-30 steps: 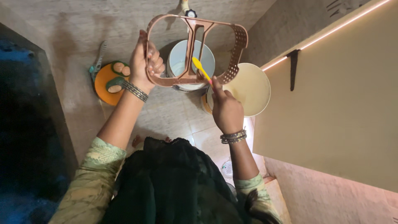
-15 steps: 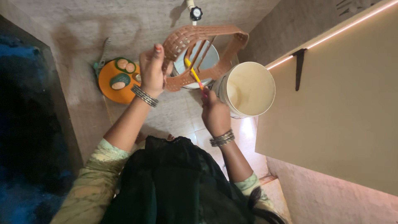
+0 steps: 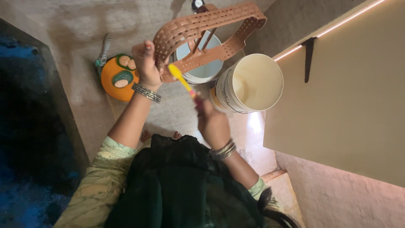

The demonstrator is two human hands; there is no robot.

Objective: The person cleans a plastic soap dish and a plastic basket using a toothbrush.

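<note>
Fingers (image 3: 147, 52) clasp brown basket (image 3: 211, 25) above tiled floor (image 3: 177, 109).

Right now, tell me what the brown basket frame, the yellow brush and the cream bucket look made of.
Brown basket frame: likely moulded plastic, matt, with rows of punched holes. Yellow brush: probably plastic, smooth bright handle; its bristles are too small to tell. Cream bucket: seemingly plastic, its smooth inside slightly glossy under the light.

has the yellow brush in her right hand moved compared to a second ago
Yes. The yellow brush has shifted left, away from the cream bucket, toward the left hand gripping the brown basket.
</note>
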